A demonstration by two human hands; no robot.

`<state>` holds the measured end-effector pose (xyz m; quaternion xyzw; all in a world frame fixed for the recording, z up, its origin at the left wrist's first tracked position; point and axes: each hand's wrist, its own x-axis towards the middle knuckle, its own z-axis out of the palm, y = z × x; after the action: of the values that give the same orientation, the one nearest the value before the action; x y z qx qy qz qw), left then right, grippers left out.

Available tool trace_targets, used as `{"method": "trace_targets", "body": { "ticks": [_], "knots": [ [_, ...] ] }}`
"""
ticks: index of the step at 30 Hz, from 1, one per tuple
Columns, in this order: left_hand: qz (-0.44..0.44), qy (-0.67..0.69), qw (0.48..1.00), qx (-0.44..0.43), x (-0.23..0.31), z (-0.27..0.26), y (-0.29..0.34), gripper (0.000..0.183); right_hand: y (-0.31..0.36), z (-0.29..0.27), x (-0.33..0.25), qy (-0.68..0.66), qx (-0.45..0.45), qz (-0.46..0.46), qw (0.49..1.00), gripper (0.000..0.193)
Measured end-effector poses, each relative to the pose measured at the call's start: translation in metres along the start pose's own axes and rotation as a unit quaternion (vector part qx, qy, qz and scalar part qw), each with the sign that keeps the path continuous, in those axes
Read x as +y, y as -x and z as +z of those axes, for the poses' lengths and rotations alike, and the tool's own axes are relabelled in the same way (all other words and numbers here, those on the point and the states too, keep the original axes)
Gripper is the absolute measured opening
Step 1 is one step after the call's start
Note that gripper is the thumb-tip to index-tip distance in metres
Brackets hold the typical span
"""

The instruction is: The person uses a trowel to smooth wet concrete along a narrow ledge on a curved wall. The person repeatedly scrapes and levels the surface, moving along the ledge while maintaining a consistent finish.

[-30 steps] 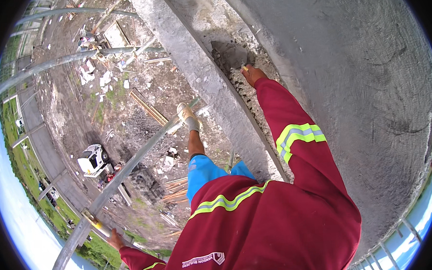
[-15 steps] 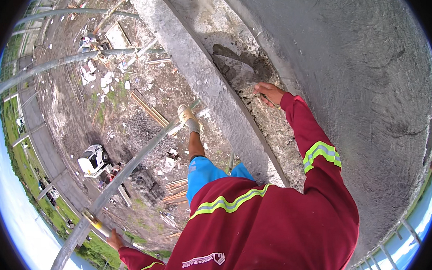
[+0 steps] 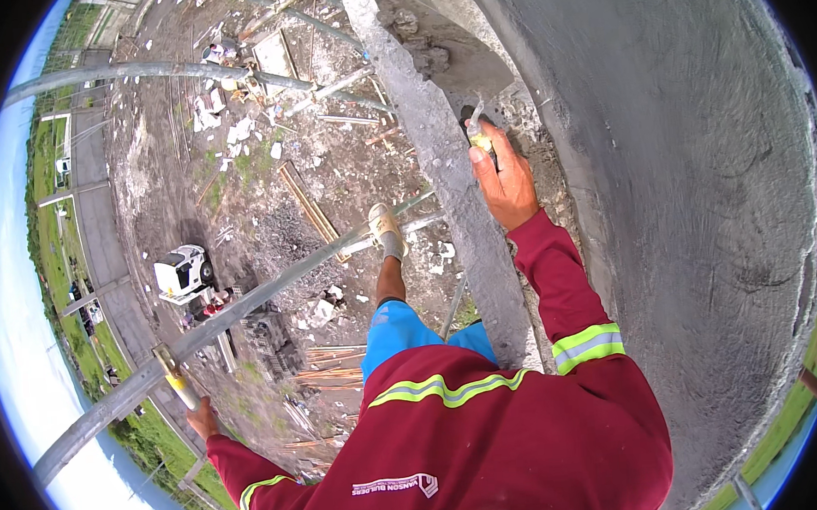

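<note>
My right hand [image 3: 506, 183] is closed round the handle of a trowel [image 3: 474, 65]. The trowel's broad grey blade points away from me over the concrete ledge, and a lump of wet mortar [image 3: 420, 42] lies on its far left part. At lower left, my left hand [image 3: 202, 419] is closed on the end of a yellow and white handled tool [image 3: 183, 387]. That tool's flat brownish end overlaps a metal scaffold pipe [image 3: 236, 312]; whether it touches the pipe is unclear. The fingers of this hand are partly hidden.
A curved, grey plastered wall [image 3: 692, 194] fills the right side. The rough concrete ledge [image 3: 482, 251] runs between it and a deep drop to the ground. My foot [image 3: 385, 227] is on a scaffold pipe. A white vehicle [image 3: 184, 271], planks [image 3: 309, 200] and debris lie far below.
My right hand has lifted the trowel from the trough beside the wall, now carrying mortar over the ledge. My left hand keeps its tool at the pipe. The view has shifted.
</note>
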<state>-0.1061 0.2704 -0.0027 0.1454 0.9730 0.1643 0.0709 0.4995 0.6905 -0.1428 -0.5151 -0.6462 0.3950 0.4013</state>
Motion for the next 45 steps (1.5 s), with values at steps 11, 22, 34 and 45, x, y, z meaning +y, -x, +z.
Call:
{"method": "trace_targets", "body": {
  "ticks": [11, 22, 34, 45],
  "knots": [
    [0.05, -0.041, 0.998, 0.012, 0.012, -0.002, 0.01, 0.027, -0.058, 0.032, -0.009, 0.155, -0.079, -0.073, 0.982, 0.041],
    [0.003, 0.007, 1.0, 0.002, -0.005, 0.002, 0.001, 0.028, 0.188, -0.057, 0.198, 0.075, -0.021, 0.444, 0.892, 0.045],
    [0.019, -0.005, 1.0, 0.024, -0.022, 0.003, -0.014, 0.03, 0.231, 0.002, 0.237, 0.17, -0.096, 0.414, 0.889, 0.047],
    [-0.002, -0.002, 1.0, 0.015, -0.014, 0.001, -0.009, 0.028, 0.165, -0.006, 0.245, -0.036, -0.141, 0.482, 0.864, 0.045]
  ]
}}
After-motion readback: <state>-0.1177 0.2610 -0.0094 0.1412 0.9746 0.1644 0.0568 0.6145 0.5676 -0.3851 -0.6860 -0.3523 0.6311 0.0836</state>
